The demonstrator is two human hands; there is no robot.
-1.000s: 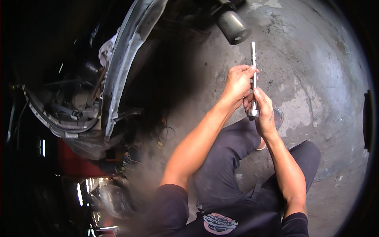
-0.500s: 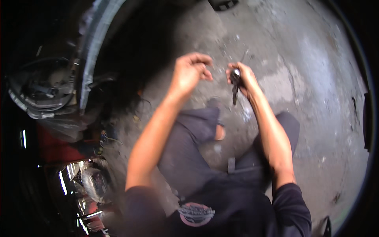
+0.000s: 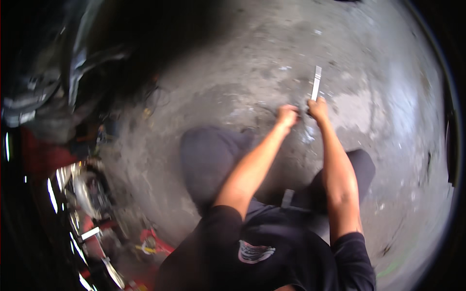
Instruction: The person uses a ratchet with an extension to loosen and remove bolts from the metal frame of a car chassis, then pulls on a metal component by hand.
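My right hand (image 3: pixel 319 109) is closed around a long, straight, silver metal tool (image 3: pixel 316 83). Its bright bar sticks out of the fist, away from me, and the gripped end is hidden, so its exact kind does not show. Just to the left, my left hand (image 3: pixel 288 115) is curled shut, fingertips turned toward the right hand, with a small gap between the two. A dark bit shows at those fingertips, blurred and too small to name. Both hands are above the floor, in front of my bent knees.
Grey, stained concrete floor (image 3: pixel 233 82) spreads around me. At far left stand dark vehicle parts, with a curved metal panel (image 3: pixel 77 60). Toward the lower left are a round, shiny machine part (image 3: pixel 90 191) and a red metal object (image 3: pixel 154 241) on the floor.
My left hand has come right and nearer to me, its fingers closing. The tool in my right hand has swung from pointing at me to pointing away. The view has shifted.
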